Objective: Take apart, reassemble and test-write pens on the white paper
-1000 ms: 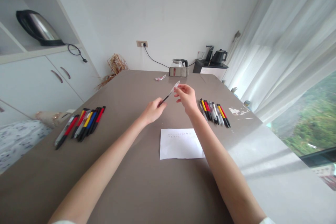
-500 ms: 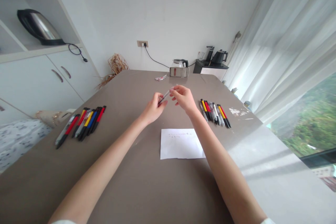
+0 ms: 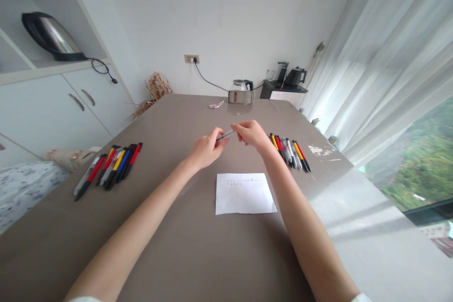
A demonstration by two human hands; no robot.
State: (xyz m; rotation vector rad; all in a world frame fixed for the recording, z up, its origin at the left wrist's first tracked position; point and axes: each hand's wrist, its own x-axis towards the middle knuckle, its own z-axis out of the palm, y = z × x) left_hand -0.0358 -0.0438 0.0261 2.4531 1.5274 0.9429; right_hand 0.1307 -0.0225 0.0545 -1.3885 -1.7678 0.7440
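Observation:
Above the middle of the brown table (image 3: pixel 177 245), a slim, clear-bodied pen (image 3: pixel 226 136) spans the gap between my two hands. My left hand (image 3: pixel 208 148) is closed around its lower left part. At the upper right end, the fingers of my right hand (image 3: pixel 249 133) pinch the pen's tip. Just below the hands lies a white sheet of paper (image 3: pixel 244 198) with faint writing along its top. Which end of the pen carries the point is too small to make out.
A row of pens and markers (image 3: pixel 116 163) lies at the left, and another group of pens (image 3: pixel 290 152) at the right. Farther back are a small wrapper (image 3: pixel 216 104), a phone-like device (image 3: pixel 241 97) and a glass pot (image 3: pixel 242 85).
My right hand has shifted slightly right and down, its fingers now curled tighter at the pen's end. The pen has tilted flatter. My left hand keeps its hold.

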